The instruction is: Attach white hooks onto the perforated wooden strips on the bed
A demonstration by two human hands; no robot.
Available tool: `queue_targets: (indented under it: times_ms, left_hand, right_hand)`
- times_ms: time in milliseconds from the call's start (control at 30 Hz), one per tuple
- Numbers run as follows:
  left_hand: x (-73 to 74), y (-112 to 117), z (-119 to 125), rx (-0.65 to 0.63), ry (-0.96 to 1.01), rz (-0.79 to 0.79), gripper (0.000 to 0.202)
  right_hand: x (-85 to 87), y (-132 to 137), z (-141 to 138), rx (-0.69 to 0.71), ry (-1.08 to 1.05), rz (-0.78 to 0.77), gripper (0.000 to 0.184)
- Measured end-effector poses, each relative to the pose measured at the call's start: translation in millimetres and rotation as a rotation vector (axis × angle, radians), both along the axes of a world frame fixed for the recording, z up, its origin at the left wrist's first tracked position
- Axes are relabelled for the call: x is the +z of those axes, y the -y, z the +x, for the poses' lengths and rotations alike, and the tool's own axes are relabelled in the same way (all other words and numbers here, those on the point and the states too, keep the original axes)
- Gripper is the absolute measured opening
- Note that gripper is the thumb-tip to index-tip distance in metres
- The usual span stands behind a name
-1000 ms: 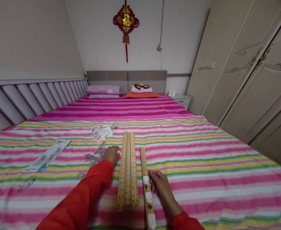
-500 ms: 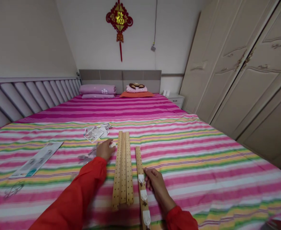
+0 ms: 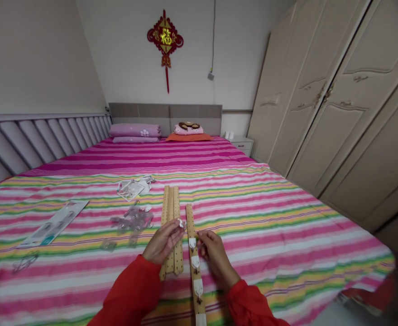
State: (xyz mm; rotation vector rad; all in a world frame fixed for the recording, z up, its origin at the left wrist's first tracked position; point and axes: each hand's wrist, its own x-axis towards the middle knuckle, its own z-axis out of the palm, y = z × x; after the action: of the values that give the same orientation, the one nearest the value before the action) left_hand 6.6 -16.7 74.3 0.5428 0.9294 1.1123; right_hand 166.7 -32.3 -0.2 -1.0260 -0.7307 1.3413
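Four pegboard strips lie on the bed [image 3: 253, 213]: three side by side [image 3: 170, 226], and a fourth [image 3: 194, 262] just to their right, running toward the near edge with white hooks [image 3: 195, 262] stuck down its length. The left hand [image 3: 163, 242] is over the trio, its fingers pinched on a small white piece [image 3: 181, 222] just above them. The right hand [image 3: 215, 253] is beside the lone strip, fingertips [image 3: 200, 236] at its right edge near the topmost hook; whether it grips anything I cannot tell. Both arms come in from the near side in red sleeves [image 3: 131, 290]. Left of the strips lies a heap of clear wrappers [image 3: 132, 220], with a clear packet [image 3: 129, 190] farther off holding white paper. Farther left is a long card pack [image 3: 54, 224] with grey shapes printed or held in it, and a loose clear wrapper [image 3: 25, 262] lies near the left. Pillows [image 3: 135, 130] sit at the far end.
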Motion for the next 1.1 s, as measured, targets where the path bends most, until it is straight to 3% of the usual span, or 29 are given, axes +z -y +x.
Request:
queue_targets:
  times_ms: [100,267,467,700,833,1100]
  left_hand:
    - [-4.7,12.1,12.4,0.03,-0.053,0.106,0.02]
    - [-12.8,27.2,23.3,0.055,-0.321,0.41,0.041]
    - [-27.9,41.1,27.3,0.084,-0.522,0.683,0.031]
    - [-49.7,42.5,27.5,0.185,-0.673,0.793,0.028]
    - [-59.8,41.0,25.4,0.236,-0.858,0.935,0.026]
    - [-64.0,40.0,25.3,0.254,-0.916,0.997,0.022]
  right_hand:
    - [17.4,12.6,-3.9,0.05,-0.055,0.033,0.036]
    - [35.2,27.2,-8.6,0.163,-0.211,-0.013,0.042]
    - [40.6,31.9,-8.8,0.194,-0.34,-0.044,0.031]
    - [37.7,26.2,-5.8,0.088,-0.236,0.009,0.026]
    - [35.2,22.3,-6.6,0.044,-0.191,0.014,0.021]
    - [34.6,17.6,-12.2,0.011,-0.202,0.028,0.022]
